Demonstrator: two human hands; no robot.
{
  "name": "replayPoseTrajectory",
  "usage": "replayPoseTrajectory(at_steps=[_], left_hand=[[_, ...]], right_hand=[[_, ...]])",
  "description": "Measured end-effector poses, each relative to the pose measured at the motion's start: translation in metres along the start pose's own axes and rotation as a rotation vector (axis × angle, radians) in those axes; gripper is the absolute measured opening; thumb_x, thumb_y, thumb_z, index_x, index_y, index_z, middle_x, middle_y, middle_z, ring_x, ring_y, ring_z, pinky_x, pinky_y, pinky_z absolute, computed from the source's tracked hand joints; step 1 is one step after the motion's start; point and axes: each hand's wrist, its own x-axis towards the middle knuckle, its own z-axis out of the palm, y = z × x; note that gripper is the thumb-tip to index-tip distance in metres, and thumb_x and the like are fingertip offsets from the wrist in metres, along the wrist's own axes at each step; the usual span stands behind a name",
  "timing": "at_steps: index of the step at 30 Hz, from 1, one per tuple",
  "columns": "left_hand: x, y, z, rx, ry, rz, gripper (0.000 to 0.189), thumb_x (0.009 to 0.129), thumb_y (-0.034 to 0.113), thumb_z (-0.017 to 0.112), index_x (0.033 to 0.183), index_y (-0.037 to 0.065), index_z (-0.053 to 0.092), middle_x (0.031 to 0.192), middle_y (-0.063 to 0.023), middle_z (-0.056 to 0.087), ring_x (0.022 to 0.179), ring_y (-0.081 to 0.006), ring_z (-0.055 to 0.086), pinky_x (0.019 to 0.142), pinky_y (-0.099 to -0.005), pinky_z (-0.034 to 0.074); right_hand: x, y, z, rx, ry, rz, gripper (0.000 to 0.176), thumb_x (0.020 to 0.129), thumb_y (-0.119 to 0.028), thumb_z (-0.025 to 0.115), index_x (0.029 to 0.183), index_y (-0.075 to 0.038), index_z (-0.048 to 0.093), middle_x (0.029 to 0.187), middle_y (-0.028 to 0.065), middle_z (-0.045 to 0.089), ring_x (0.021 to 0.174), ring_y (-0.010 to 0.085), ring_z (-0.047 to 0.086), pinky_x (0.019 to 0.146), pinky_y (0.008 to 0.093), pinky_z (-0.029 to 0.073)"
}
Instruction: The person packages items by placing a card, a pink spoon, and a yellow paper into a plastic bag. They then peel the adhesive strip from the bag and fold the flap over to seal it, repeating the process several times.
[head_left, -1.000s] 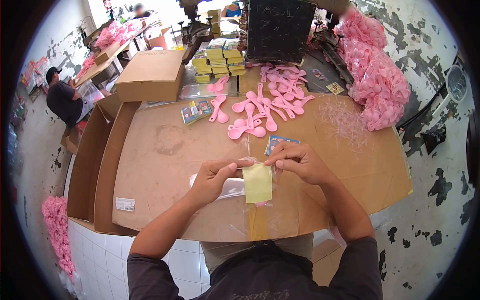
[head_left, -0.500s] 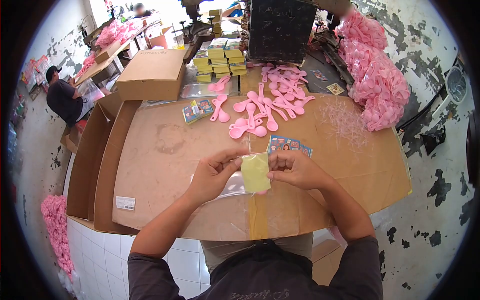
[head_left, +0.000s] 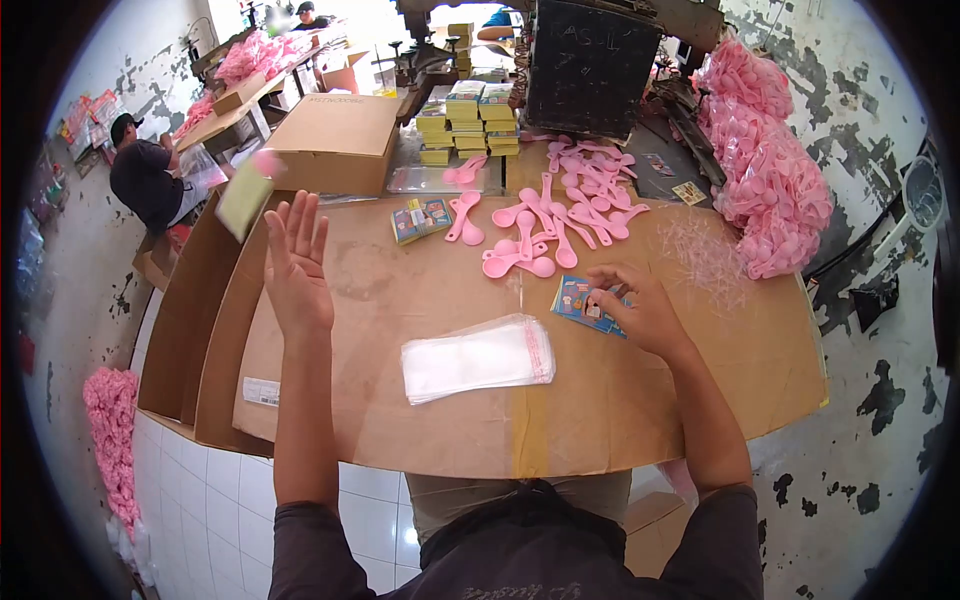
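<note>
Your left hand (head_left: 297, 262) is up and spread wide, palm open, holding nothing. Just beyond its fingertips a yellow packet (head_left: 245, 197) hangs blurred in the air, above the flap of the open box (head_left: 175, 330) at the table's left edge. By the look of it, that packet is a finished one on its way into the box. How many lie inside, you cannot tell from here.

Your right hand (head_left: 628, 306) rests fingers-down on the cards (head_left: 572, 297). Whether it has pinched one up is unclear. That reads as the start of the next packet.

Plenty seems left. A thick stack of clear bags (head_left: 478, 358) lies in front of you, untouched by either hand, and many pink spoons (head_left: 540, 228) are scattered just beyond the cards.
</note>
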Motion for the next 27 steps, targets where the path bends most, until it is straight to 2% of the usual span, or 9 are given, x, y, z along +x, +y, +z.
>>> replayPoseTrajectory(at_steps=[1, 4, 6, 8, 11, 16, 19, 22, 27], left_hand=[[-0.002, 0.002, 0.004, -0.034, 0.05, -0.017, 0.037, 0.107, 0.025, 0.058, 0.136, 0.003, 0.06, 0.118, -0.0042, 0.071, 0.101, -0.013, 0.067, 0.089, -0.0289, 0.054], [-0.012, -0.036, -0.01, 0.304, -0.213, -0.214, 0.038, 0.104, 0.024, 0.063, 0.135, 0.002, 0.062, 0.121, -0.0059, 0.07, 0.101, -0.0155, 0.067, 0.09, -0.0323, 0.052], [-0.035, -0.056, -0.006, 0.84, -0.589, -0.213, 0.035, 0.097, 0.021, 0.071, 0.128, 0.005, 0.069, 0.119, -0.0067, 0.069, 0.101, -0.0172, 0.066, 0.09, -0.0339, 0.051], [-0.068, -0.054, 0.014, 1.099, -0.915, -0.015, 0.032, 0.089, 0.018, 0.078, 0.118, 0.007, 0.074, 0.107, -0.0075, 0.069, 0.095, -0.0209, 0.065, 0.088, -0.034, 0.051], [-0.089, -0.07, 0.013, 1.202, -1.087, 0.299, 0.029, 0.087, 0.018, 0.08, 0.113, 0.006, 0.075, 0.096, -0.0084, 0.066, 0.088, -0.0236, 0.064, 0.084, -0.0344, 0.052], [-0.088, -0.075, 0.013, 1.173, -1.116, 0.091, 0.023, 0.087, 0.016, 0.079, 0.105, 0.003, 0.074, 0.092, -0.0093, 0.066, 0.086, -0.0253, 0.064, 0.082, -0.0366, 0.053], [-0.093, -0.071, 0.019, 1.126, -1.022, -0.047, 0.018, 0.088, 0.014, 0.077, 0.102, 0.002, 0.074, 0.092, -0.0098, 0.068, 0.084, -0.0253, 0.065, 0.081, -0.0377, 0.054], [-0.093, -0.071, 0.017, 1.115, -1.004, -0.052, 0.017, 0.09, 0.013, 0.075, 0.101, 0.001, 0.073, 0.093, -0.0109, 0.069, 0.083, -0.0258, 0.066, 0.08, -0.0379, 0.054], [-0.093, -0.067, 0.02, 1.15, -1.053, 0.024, 0.013, 0.093, 0.011, 0.071, 0.1, 0.001, 0.071, 0.096, -0.0123, 0.069, 0.086, -0.026, 0.066, 0.082, -0.0367, 0.053]], right_hand=[[0.0, 0.006, 0.001, -0.044, 0.023, -0.015, 0.033, 0.093, -0.017, 0.073, 0.121, -0.001, 0.069, 0.115, 0.0117, 0.068, 0.104, 0.0219, 0.066, 0.087, 0.0351, 0.053], [0.0, 0.016, 0.0, -0.476, 0.127, -0.16, 0.034, 0.089, -0.019, 0.075, 0.118, -0.002, 0.071, 0.116, 0.0135, 0.064, 0.114, 0.0291, 0.06, 0.095, 0.0402, 0.049], [-0.002, 0.014, -0.005, -0.491, 0.018, -0.05, 0.034, 0.088, -0.02, 0.076, 0.116, -0.002, 0.071, 0.115, 0.0138, 0.063, 0.117, 0.0315, 0.056, 0.1, 0.042, 0.047], [-0.003, 0.017, -0.008, -0.47, -0.016, 0.004, 0.032, 0.086, -0.019, 0.077, 0.113, -0.002, 0.071, 0.113, 0.0137, 0.062, 0.115, 0.032, 0.056, 0.099, 0.0424, 0.047], [-0.006, 0.026, -0.004, -0.347, 0.036, 0.028, 0.028, 0.085, -0.015, 0.078, 0.109, -0.002, 0.072, 0.108, 0.0129, 0.063, 0.106, 0.0292, 0.061, 0.091, 0.04, 0.051], [0.002, 0.029, -0.007, -0.216, 0.051, 0.056, 0.016, 0.085, -0.008, 0.076, 0.1, -0.003, 0.071, 0.097, 0.0089, 0.065, 0.087, 0.0206, 0.064, 0.078, 0.0332, 0.053], [0.001, 0.011, -0.014, -0.034, -0.019, 0.211, 0.013, 0.089, -0.006, 0.073, 0.1, -0.002, 0.068, 0.096, 0.0066, 0.067, 0.088, 0.0166, 0.063, 0.08, 0.0317, 0.052], [-0.004, 0.007, -0.003, 0.349, -0.068, 0.129, 0.012, 0.092, -0.006, 0.07, 0.102, -0.002, 0.066, 0.099, 0.0063, 0.069, 0.089, 0.0142, 0.062, 0.081, 0.0321, 0.051], [-0.017, -0.014, 0.039, 0.453, -0.307, -0.167, 0.013, 0.093, -0.005, 0.065, 0.105, -0.002, 0.064, 0.103, 0.008, 0.07, 0.095, 0.0186, 0.065, 0.084, 0.0344, 0.052]])
